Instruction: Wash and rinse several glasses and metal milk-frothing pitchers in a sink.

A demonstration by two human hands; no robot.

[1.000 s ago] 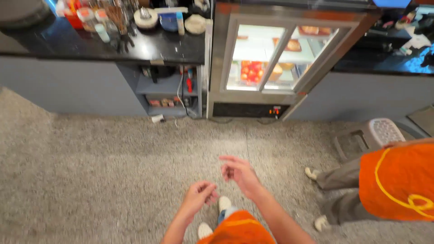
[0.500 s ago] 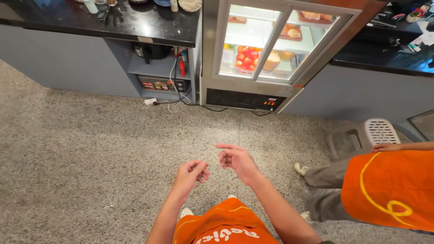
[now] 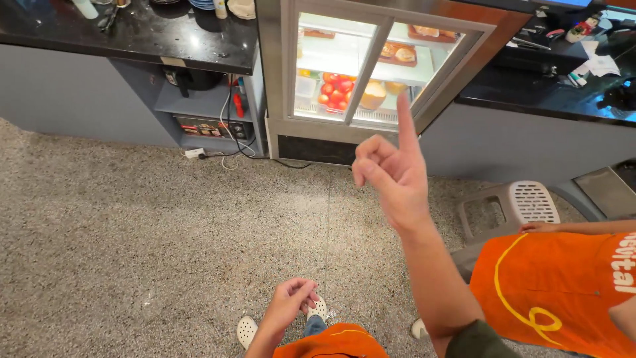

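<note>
Right hand now raised well above its position half a second ago, lifted from waist level up toward the glass display case; left hand dropped lower, close to body.

Right hand: index finger extended straight, other fingers curled into palm, holding nothing. Long axis of finger near vertical in view, tip overlapping lower glass of display case.

Left hand: fingers loosely curled, holding nothing, just above white shoe.

Open room: wide stretch of speckled floor between body and cabinets, unobstructed to left. To right, grey plastic stool against cabinet base, and second person in orange apron just beside right forearm.

Edges: black table at upper left, front edge overhanging open shelf with dark appliance and cables; white power strip on floor below. Second black table at upper right.

Containers: display case lit inside; lower level holds red round fruit in clear tub and pale round item beside it; upper shelf holds trays of baked goods.
</note>
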